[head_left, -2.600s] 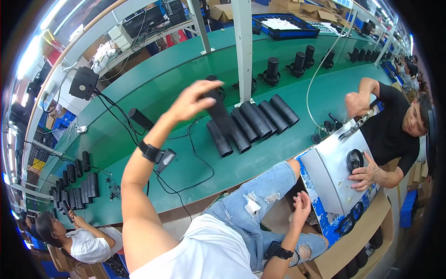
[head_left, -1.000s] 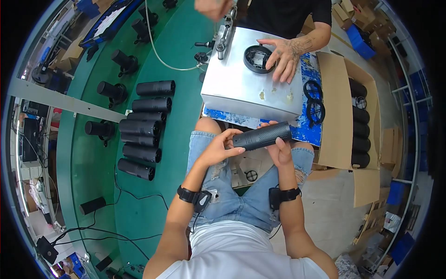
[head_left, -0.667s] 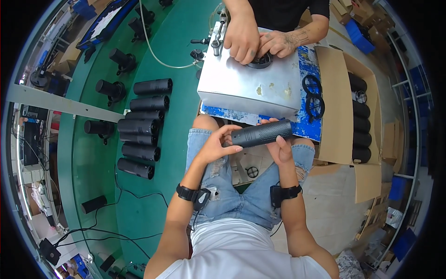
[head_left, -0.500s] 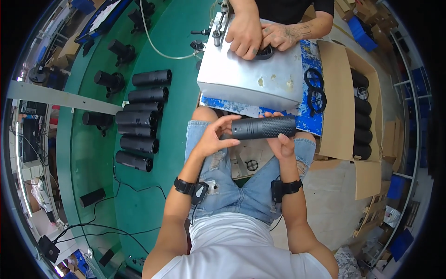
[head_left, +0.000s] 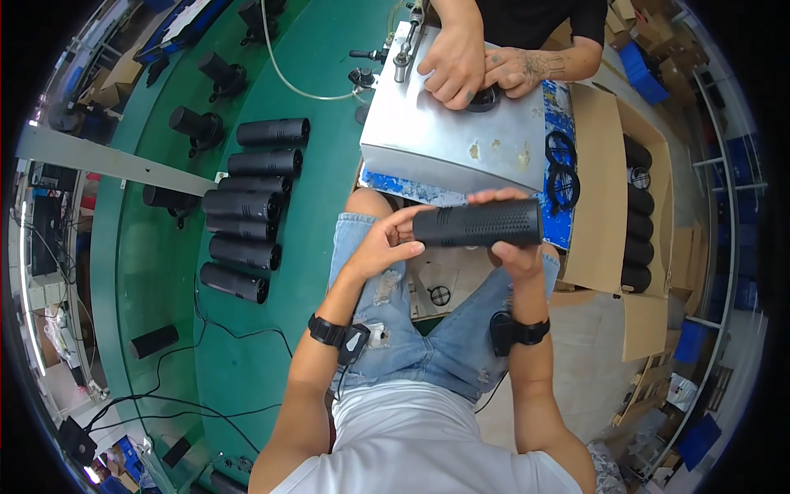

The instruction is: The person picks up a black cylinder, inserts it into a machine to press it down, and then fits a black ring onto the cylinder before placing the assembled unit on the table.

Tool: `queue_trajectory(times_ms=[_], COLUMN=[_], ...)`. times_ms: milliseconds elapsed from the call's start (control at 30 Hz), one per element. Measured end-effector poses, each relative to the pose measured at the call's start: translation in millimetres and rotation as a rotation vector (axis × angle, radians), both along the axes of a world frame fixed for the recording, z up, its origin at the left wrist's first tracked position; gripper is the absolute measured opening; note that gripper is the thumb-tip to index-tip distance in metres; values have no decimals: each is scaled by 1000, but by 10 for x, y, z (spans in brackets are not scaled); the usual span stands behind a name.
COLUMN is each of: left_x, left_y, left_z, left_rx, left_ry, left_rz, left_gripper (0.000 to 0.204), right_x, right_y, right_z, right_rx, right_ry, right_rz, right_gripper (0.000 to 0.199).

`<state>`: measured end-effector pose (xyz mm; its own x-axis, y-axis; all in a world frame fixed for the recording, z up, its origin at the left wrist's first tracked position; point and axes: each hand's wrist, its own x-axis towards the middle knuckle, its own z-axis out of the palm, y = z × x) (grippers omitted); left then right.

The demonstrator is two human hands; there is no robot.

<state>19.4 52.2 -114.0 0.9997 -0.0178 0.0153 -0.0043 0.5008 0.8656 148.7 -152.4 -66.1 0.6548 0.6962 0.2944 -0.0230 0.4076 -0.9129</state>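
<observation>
A black cylindrical housing [head_left: 479,224], with slots near one end and a dotted texture near the other, lies sideways across both hands above my lap. My left hand [head_left: 383,247] is closed on its left end, thumb below and fingers behind. My right hand [head_left: 520,258] grips the right end, with the thumb in front and fingertips showing over the far side. Beyond it stands a metal box [head_left: 461,156] on a blue worn surface. There, a co-worker's two hands [head_left: 465,74] press on a black round part [head_left: 485,100].
Several similar black cylinders [head_left: 247,204] lie in a column on the green bench [head_left: 321,165] to my left. Two black rings [head_left: 563,186] sit beside the metal box. An open cardboard box [head_left: 598,198] at the right holds more cylinders. Black cables [head_left: 239,336] cross the bench.
The cylinder has turned about its length, so its slots and texture show differently. My right hand has shifted slightly right with its end. The view has shifted a little.
</observation>
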Motion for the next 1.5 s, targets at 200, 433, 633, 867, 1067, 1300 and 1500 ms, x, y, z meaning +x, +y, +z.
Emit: queue_trajectory(times_ms=[200,433,633,867,1067,1300,1500], left_x=[-8,33,39,50,36,41,47], left_y=[100,114,180,160,118,140,184], left_z=[-138,-128,-117,-133,-126,-118,-85], left_rx=[61,-26,-94,-99,-78,-91,-93], left_ry=[41,47,58,48,30,43,78], left_rz=[-5,-22,-17,-6,-1,-24,-35], left_gripper=[37,34,33,31,27,26,29], right_x=[798,1672,1543,1555,1565,1844,2045], right_y=[500,940,1330,1448,1500,1233,1438], right_z=[826,647,561,176,80,305,532], right_rx=[-8,-452,-756,-665,-683,-563,-173], right_ry=[-294,-440,-781,-893,-953,-629,-292], right_rz=[-432,-405,-706,-1057,-1243,-572,-125], right_gripper=[45,35,47,59,58,50,32])
